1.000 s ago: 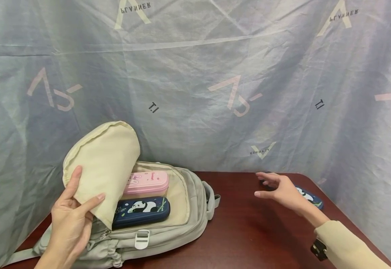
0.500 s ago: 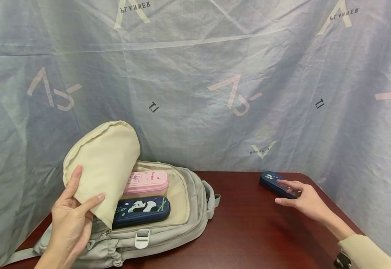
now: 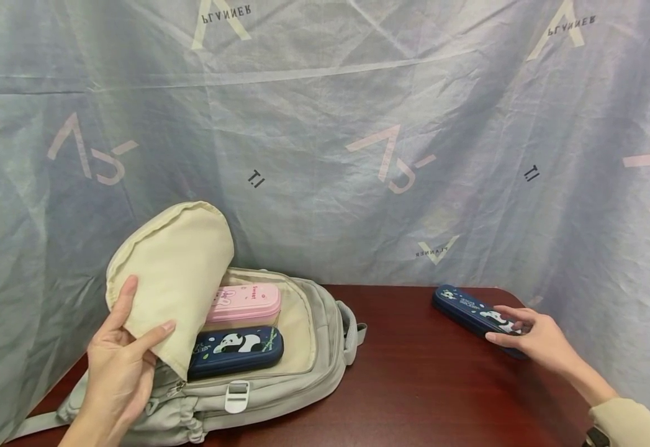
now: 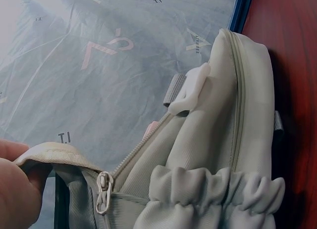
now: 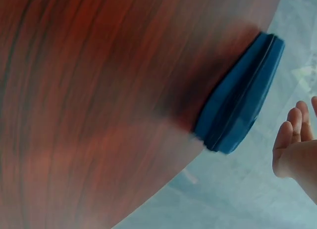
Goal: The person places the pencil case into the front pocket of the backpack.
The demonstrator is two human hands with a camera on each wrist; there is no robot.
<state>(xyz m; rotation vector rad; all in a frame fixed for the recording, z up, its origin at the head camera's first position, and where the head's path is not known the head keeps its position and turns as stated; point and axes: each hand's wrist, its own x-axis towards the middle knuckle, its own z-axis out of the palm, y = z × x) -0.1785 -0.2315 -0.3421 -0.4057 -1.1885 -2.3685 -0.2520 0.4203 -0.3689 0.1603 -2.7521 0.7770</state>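
Note:
A grey backpack (image 3: 327, 366) lies on the table with its front compartment unzipped. My left hand (image 3: 118, 366) pinches the cream-lined flap (image 3: 174, 273) and holds it raised. Inside sit a pink pencil case (image 3: 252, 302) marked "Sweet" and a navy panda pencil case (image 3: 241, 349), both partly covered by the flap. At the table's far right another navy panda pencil case (image 3: 459, 308) lies at a slant. Over its near end hovers my right hand (image 3: 542, 341), thumb and fingers apart. In the right wrist view the hand stands clear of that pencil case (image 5: 242, 98).
The dark red table (image 3: 414, 391) ends at a grey printed curtain (image 3: 325, 155) behind and along both sides. A carry handle (image 3: 349, 332) sticks out from the backpack's right end. A zip pull (image 4: 104, 189) hangs near the left hand.
My right hand has moved right, from left of the loose navy pencil case to its near end, uncovering most of it. The left hand and flap have stayed in place.

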